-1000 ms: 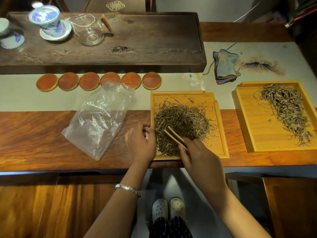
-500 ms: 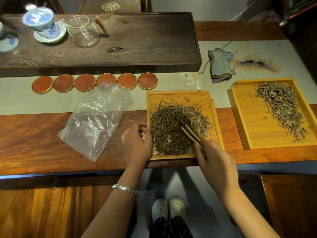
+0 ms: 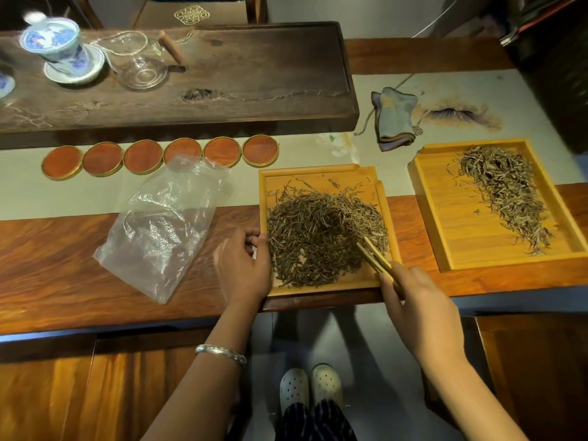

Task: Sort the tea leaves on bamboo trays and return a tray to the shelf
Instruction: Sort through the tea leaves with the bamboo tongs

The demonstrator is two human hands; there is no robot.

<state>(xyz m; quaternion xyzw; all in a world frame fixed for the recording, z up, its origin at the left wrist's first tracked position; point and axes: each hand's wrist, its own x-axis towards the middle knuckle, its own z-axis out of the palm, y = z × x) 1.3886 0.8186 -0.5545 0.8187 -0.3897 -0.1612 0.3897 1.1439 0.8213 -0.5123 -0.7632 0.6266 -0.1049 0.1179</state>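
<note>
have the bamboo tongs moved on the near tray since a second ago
Yes. The tongs in the right hand have swung from the middle of the near tray toward its right rim, tips now in the right edge of the tea pile.

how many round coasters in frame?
6. The round reddish wooden coasters with brass rims sit in one row on the pale runner, before the dark wooden tea tray; the clear plastic bag partly overlaps some.

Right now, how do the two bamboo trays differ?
The near tray has a notched far-right corner; the right tray looks like a plain rectangle. The near tray's leaves form a broad, darker heap over most of its floor; the right tray's leaves are paler, in a diagonal band, leaving much bare. Both hands work at the near tray; the right tray sits untouched. Both are yellow bamboo with raised rims.
</note>
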